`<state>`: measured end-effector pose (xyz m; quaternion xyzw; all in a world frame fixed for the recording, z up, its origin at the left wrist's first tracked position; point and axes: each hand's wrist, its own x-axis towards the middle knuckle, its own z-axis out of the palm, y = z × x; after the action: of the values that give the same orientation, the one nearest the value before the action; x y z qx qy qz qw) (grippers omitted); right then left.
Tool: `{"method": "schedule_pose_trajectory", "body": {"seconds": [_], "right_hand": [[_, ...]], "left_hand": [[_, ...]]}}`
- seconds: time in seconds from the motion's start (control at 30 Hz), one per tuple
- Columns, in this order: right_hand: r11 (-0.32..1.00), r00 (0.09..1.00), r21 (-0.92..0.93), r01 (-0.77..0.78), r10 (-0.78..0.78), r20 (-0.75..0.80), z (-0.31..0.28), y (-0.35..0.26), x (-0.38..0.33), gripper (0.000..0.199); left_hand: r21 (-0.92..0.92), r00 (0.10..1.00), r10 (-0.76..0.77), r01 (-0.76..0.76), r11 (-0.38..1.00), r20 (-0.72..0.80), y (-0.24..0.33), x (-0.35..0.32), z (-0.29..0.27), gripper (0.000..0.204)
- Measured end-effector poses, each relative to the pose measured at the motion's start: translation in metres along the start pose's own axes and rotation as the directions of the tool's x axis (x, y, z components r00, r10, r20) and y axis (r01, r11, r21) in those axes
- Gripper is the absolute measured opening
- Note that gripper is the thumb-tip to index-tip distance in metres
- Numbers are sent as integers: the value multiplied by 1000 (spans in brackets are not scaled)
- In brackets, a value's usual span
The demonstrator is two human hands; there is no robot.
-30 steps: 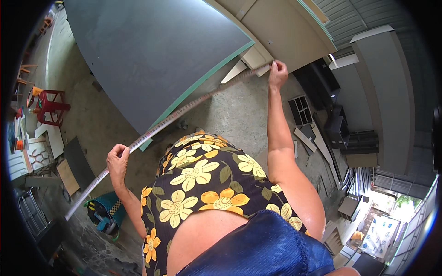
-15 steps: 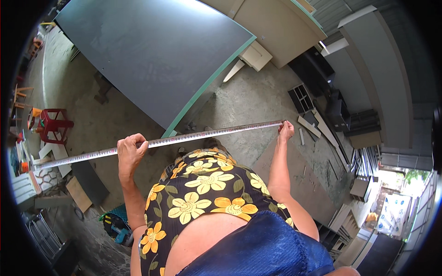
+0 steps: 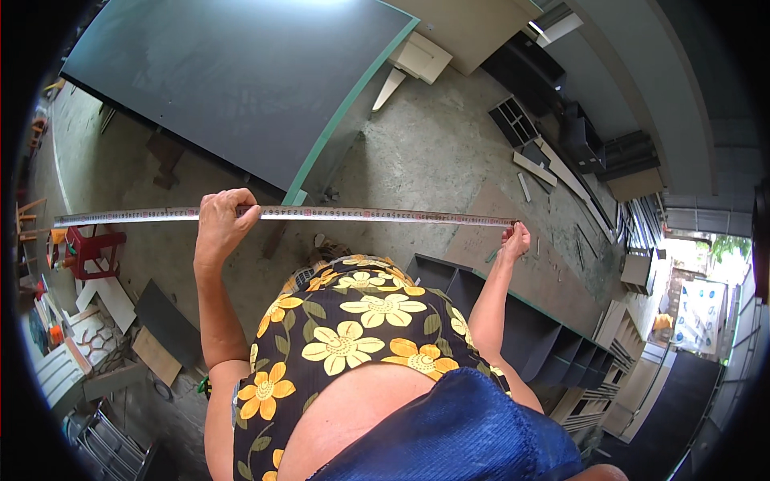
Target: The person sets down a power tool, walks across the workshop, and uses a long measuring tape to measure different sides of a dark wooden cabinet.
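The measuring strip (image 3: 361, 215) spans before my flowered garment (image 3: 345, 321) — light and bendy, I'd judge, best held by its edges — left grip (image 3: 224, 227) pinching it partway, right grip (image 3: 516, 240) pinching its end

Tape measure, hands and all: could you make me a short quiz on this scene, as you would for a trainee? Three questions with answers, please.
1. Which hand holds the tape measure at its end?

2. True or false: the red stool is nearer the left hand than the right hand.

3. Which colour trims the large dark panel?
A. Red
B. Green
C. White

Key:
1. The right hand; the tape measure runs on past the left hand.
2. True; the red stool is at the far left of the picture.
3. B
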<state>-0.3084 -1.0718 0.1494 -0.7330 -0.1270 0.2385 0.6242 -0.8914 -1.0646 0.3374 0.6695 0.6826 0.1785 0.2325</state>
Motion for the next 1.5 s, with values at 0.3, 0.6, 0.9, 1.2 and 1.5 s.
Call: {"method": "schedule_pose_trajectory", "body": {"seconds": [0.3,0.6,0.9,1.2,1.5], "right_hand": [[996,997,87,23,-17,-74,-39,-5,-42,14],[994,973,105,-21,44,-229,-100,6,-90,12],[988,927,156,7,52,-372,-112,6,-135,12],[979,916,186,-83,148,-372,-115,18,-166,15],[973,909,192,-124,189,-371,-134,23,-189,15]], "left_hand": [[-66,995,33,-27,997,98,-16,10,-3,18],[-65,966,157,-146,987,207,-9,30,4,16],[-11,941,272,-275,961,200,-17,42,-12,13],[53,922,240,-268,962,305,-15,59,-29,12],[68,916,235,-271,960,326,-1,54,-36,14]]}}
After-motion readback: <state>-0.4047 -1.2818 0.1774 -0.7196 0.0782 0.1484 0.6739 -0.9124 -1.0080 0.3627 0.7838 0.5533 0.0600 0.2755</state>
